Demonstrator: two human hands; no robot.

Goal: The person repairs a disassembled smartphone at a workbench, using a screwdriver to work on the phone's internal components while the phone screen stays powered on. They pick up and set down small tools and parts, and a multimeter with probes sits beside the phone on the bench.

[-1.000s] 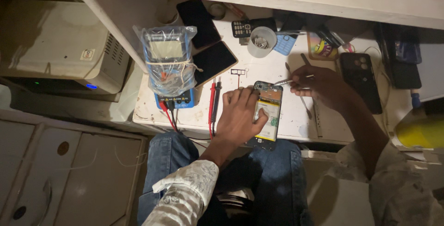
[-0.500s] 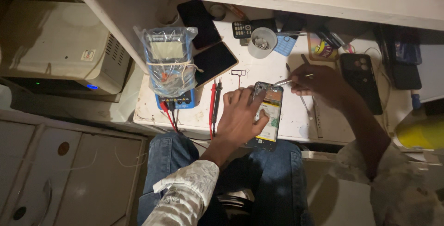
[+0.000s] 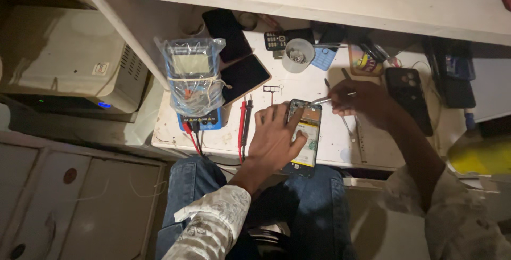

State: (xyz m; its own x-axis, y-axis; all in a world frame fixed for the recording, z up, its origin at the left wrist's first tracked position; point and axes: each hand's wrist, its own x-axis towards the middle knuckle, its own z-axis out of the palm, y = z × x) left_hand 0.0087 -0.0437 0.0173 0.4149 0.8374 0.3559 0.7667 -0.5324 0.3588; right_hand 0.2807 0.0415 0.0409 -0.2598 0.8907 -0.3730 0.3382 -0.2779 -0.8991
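While our left hand (image 3: 274, 140) lies flat and spread over the opened phone (image 3: 305, 135), fingers pressing down on its left edge and pinning it to the white worktable (image 3: 223, 135), our right hand (image 3: 362, 100) is closed in a pinch around thin metal tweezers (image 3: 321, 100), whose tip touches the top end of the phone. The phone lies face down with its back off, showing a yellow-labelled battery and green board, its lower end hanging just past the table's front edge above our jeans. Just left of the left hand we see 2 probes (image 3: 244, 124), 1 red and 1 black, lying side by side, and beyond them a blue multimeter (image 3: 194, 79) wrapped in a clear plastic bag. A dark phone (image 3: 245, 78) rests tilted beside the meter, with a small SIM tray (image 3: 270, 88) near it. Farther back stands a translucent cup (image 3: 296, 55) holding small parts. To the right of the right hand lies another black phone (image 3: 409, 97), camera side up.
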